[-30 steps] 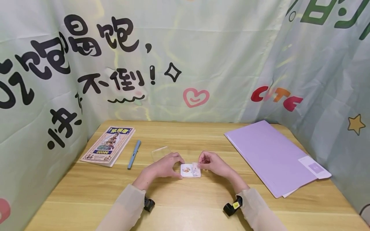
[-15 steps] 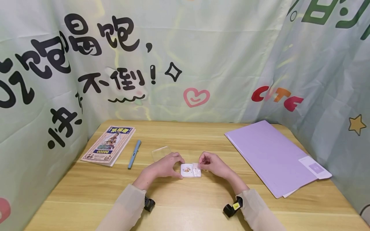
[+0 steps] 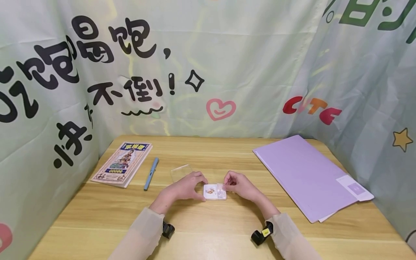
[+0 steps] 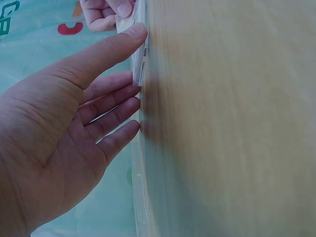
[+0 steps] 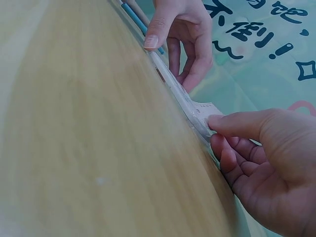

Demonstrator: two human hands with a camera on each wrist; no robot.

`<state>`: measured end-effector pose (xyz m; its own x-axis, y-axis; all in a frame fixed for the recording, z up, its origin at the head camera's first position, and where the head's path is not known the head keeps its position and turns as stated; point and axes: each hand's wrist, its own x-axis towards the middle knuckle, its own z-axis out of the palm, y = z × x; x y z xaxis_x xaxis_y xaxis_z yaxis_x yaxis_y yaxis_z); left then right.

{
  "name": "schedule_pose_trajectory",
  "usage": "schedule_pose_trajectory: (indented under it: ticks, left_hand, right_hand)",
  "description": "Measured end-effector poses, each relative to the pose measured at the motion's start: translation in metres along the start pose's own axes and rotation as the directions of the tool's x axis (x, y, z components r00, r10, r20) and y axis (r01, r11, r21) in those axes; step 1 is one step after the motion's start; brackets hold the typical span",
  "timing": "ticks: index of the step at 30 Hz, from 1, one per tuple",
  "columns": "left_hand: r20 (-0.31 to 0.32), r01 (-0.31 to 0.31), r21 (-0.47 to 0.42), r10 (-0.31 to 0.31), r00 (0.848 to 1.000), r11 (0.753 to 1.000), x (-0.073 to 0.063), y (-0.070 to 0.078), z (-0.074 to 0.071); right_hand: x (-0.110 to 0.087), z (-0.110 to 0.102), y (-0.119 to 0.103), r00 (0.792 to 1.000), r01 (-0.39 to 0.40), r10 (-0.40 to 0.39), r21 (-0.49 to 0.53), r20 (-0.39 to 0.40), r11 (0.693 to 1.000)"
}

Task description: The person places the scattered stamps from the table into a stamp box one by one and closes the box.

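Observation:
A small flat clear case [image 3: 210,195] with a white insert and a tiny printed picture lies on the wooden table. My left hand [image 3: 186,186] holds its left end between thumb and fingers. At the right end, my right hand [image 3: 241,185] pinches a thin, pale printed sheet [image 5: 203,108] between thumb and index finger. That sheet curls up from the case in the right wrist view, while its other part lies over the case's right end. Behind my left hand is a transparent plastic lid [image 3: 180,172], partly hidden by the hand.
A blue pen [image 3: 151,174] and a pink printed booklet [image 3: 121,164] lie on the left of the table [image 3: 211,231]. On the right is a large purple folder [image 3: 302,177] with a white label. A printed cloth [image 3: 247,65] hangs behind the table.

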<state>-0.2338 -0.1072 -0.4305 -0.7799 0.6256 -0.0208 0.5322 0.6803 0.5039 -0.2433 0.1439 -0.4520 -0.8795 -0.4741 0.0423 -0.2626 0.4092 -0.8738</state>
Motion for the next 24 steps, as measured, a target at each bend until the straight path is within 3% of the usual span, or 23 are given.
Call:
schedule_pose_trajectory:
  ticks: [24]
  left_hand:
    - [0.003,0.000,-0.010,0.001,1.000,1.000,0.0011,-0.0018,0.0003]
  right_hand:
    - [0.0006,0.0025,0.0033,1.000,0.018,-0.019,-0.028,-0.013,0.999]
